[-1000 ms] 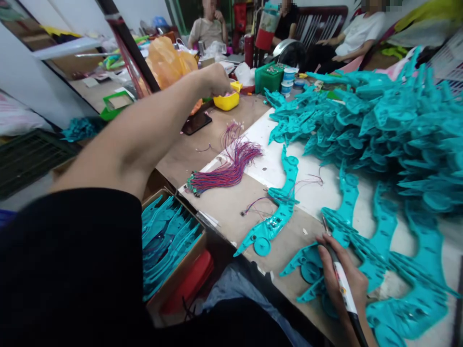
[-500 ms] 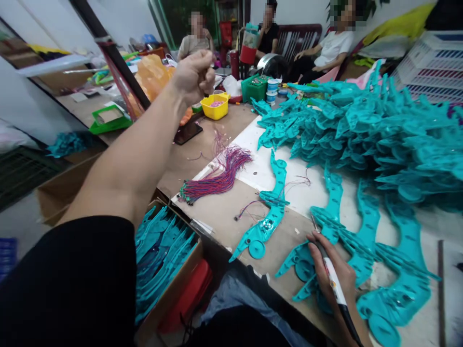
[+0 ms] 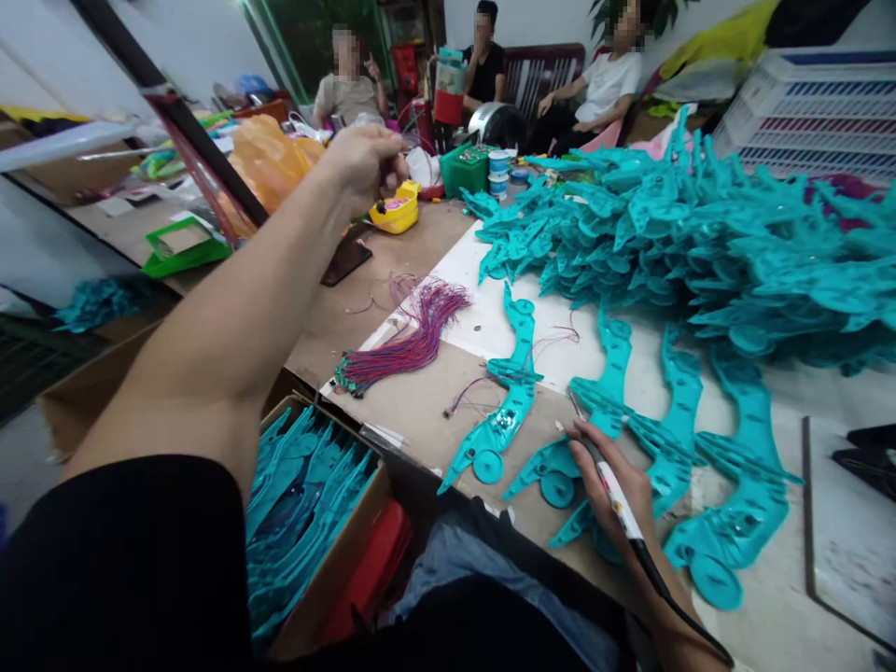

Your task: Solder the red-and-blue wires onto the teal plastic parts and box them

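Note:
My left hand (image 3: 370, 170) is raised at the far side, fingers pinched. Something small and dark shows under them, too unclear to name. Just beyond is a yellow container (image 3: 400, 218) with pink bits inside. My right hand (image 3: 616, 481) grips a soldering iron (image 3: 617, 499) with a white and black handle; its metal tip is close to a turquoise plastic part (image 3: 606, 373). To the left lies another turquoise part (image 3: 522, 397) with thin wires across it. A bundle of red and blue wires (image 3: 413, 345) rests beyond the table's near edge.
A large heap of turquoise parts (image 3: 686, 233) covers the back right. More stand in a cardboard box (image 3: 382, 495) below the edge. A phone (image 3: 346, 263), a green box (image 3: 466, 170) and white crates (image 3: 812, 112) are around. Several people sit at the back.
My left hand has lowered toward the yellow container. The whole view has shifted somewhat. My right hand keeps the soldering iron near the same turquoise part.

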